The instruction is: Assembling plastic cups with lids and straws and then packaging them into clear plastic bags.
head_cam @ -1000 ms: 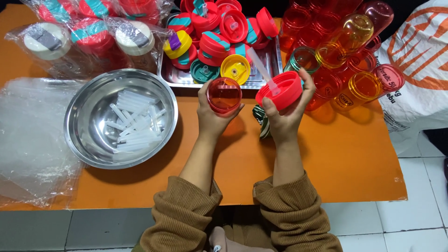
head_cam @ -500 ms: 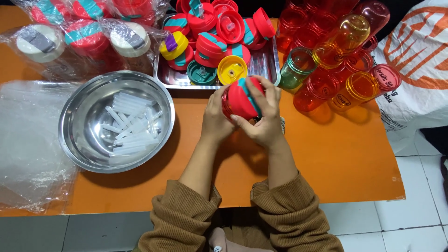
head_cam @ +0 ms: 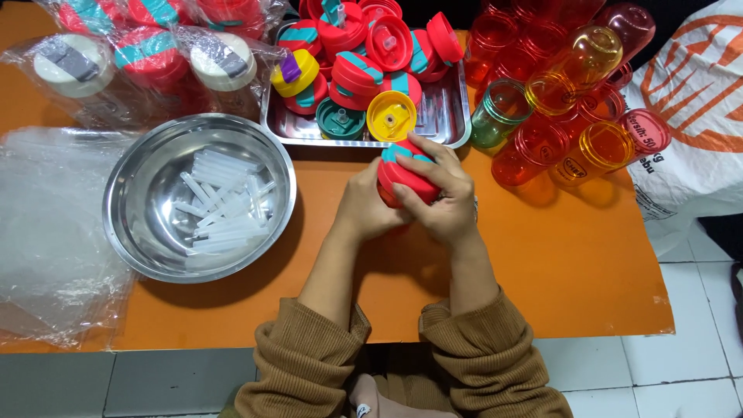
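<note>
Both my hands meet over the orange table [head_cam: 573, 263], just in front of the metal tray [head_cam: 447, 116]. My right hand [head_cam: 445, 193] wraps over a red lid with a teal flap [head_cam: 406, 172], pressed onto a red plastic cup that is mostly hidden under my fingers. My left hand [head_cam: 364, 205] grips the cup's body from the left side. The cup lies tilted, lid end toward the tray.
The tray holds several red, teal and yellow lids. A steel bowl [head_cam: 139, 232] with clear plastic straws sits at left. Several red, orange and green cups [head_cam: 576, 147] stand at right. Bagged cups [head_cam: 139, 66] and clear plastic sheets [head_cam: 46, 255] lie at far left; a printed sack [head_cam: 689, 93] at right.
A second ago my left hand held an open red cup and my right a separate red lid. The two came together, and the lid now sits on the cup, held lower over the table.
</note>
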